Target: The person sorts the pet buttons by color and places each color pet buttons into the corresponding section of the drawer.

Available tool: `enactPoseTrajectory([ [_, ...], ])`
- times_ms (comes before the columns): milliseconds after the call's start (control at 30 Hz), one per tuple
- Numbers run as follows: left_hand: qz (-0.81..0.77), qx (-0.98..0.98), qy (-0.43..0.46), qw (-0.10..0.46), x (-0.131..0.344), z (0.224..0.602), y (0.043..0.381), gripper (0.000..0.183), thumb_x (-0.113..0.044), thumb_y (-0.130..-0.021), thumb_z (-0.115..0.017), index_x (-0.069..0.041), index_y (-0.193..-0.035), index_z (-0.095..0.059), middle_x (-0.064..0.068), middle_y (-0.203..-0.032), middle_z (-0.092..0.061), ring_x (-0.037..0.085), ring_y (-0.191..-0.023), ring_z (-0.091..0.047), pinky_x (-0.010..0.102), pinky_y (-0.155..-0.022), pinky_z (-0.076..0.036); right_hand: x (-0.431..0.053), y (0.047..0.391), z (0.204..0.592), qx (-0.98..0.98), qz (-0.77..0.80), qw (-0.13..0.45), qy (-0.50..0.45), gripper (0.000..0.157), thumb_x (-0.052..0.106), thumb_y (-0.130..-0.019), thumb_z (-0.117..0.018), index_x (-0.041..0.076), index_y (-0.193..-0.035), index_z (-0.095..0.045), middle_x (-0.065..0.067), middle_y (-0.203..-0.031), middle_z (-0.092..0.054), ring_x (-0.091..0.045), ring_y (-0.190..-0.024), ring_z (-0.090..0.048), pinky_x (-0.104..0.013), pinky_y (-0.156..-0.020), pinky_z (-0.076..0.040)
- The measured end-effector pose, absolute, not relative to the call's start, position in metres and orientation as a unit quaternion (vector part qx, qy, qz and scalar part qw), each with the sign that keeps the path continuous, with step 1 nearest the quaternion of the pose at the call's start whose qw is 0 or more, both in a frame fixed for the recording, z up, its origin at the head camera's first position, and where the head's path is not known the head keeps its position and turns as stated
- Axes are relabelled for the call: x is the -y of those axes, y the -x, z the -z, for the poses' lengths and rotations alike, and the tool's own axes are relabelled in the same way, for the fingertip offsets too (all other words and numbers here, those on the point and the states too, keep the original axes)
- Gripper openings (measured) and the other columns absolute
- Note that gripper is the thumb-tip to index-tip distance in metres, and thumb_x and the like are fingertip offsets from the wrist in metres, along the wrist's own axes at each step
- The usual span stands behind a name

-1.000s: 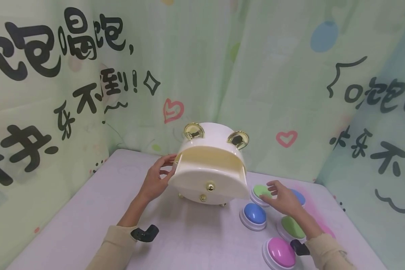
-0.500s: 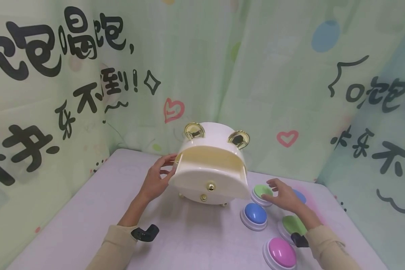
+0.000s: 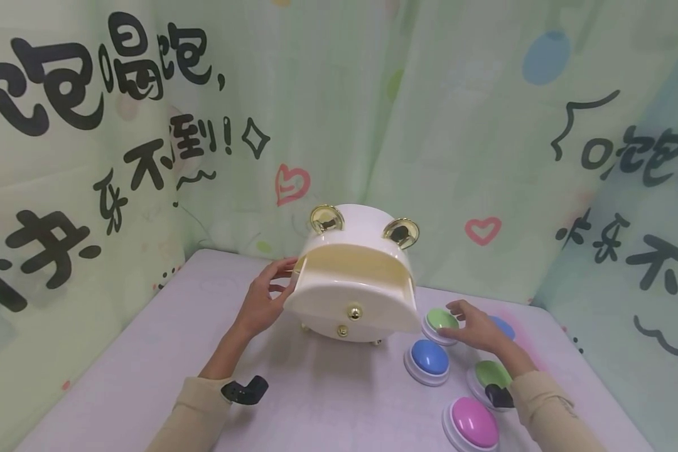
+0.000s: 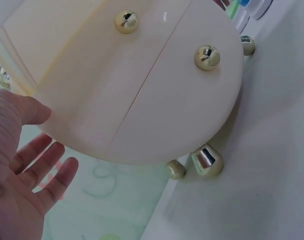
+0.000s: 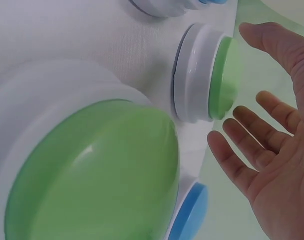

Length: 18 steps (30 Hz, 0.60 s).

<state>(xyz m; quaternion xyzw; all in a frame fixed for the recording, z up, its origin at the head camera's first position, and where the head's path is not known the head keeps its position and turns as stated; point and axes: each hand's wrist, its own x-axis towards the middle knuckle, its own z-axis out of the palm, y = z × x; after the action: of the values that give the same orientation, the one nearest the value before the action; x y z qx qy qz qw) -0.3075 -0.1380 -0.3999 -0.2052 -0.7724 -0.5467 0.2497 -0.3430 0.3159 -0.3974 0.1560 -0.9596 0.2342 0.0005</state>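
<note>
A white rounded drawer box (image 3: pixel 366 223) with gold ear-like discs stands mid-table. Its upper drawer (image 3: pixel 319 306) is pulled out, and the part of its inside that shows is bare. My left hand (image 3: pixel 262 306) lies at the box's left side, fingers loosely bent; in the left wrist view the thumb (image 4: pixel 34 111) overlaps the drawer front's edge, and contact is hard to tell. To the right, my right hand (image 3: pixel 477 329) hovers by the far green push button (image 3: pixel 442 318), fingers spread and loosely bent, holding nothing. The right wrist view shows a gap between fingertips and that button.
Near my right arm sit a blue button (image 3: pixel 430 356), a pink button (image 3: pixel 474 422), a nearer green button (image 3: pixel 491 375) and a farther blue one (image 3: pixel 503 326), partly hidden. Printed curtains (image 3: pixel 339 125) enclose the table (image 3: pixel 164 364) behind and at both sides.
My right forearm has shifted slightly forward, its hand staying by the far green button. The left hand and the drawer box show no visible movement.
</note>
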Motion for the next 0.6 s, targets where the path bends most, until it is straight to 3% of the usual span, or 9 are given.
enactPoseTrajectory([
  [600,0.544,0.775,0.202,0.25,0.1376,0.3976,0.3058,0.044,-0.008,-0.098,-0.068,-0.006,-0.141,-0.057,0.015,-0.133,-0.064,0.032,-0.12,-0.063,0.041,-0.086,-0.056,-0.3203,0.3517,0.4037,0.959,-0.244,-0.033,-0.139,0.071,0.029,-0.085,-0.081,-0.014,-0.133,-0.049,-0.037,-0.131,-0.055,-0.055,-0.12,-0.055,-0.06,-0.095,-0.051],
])
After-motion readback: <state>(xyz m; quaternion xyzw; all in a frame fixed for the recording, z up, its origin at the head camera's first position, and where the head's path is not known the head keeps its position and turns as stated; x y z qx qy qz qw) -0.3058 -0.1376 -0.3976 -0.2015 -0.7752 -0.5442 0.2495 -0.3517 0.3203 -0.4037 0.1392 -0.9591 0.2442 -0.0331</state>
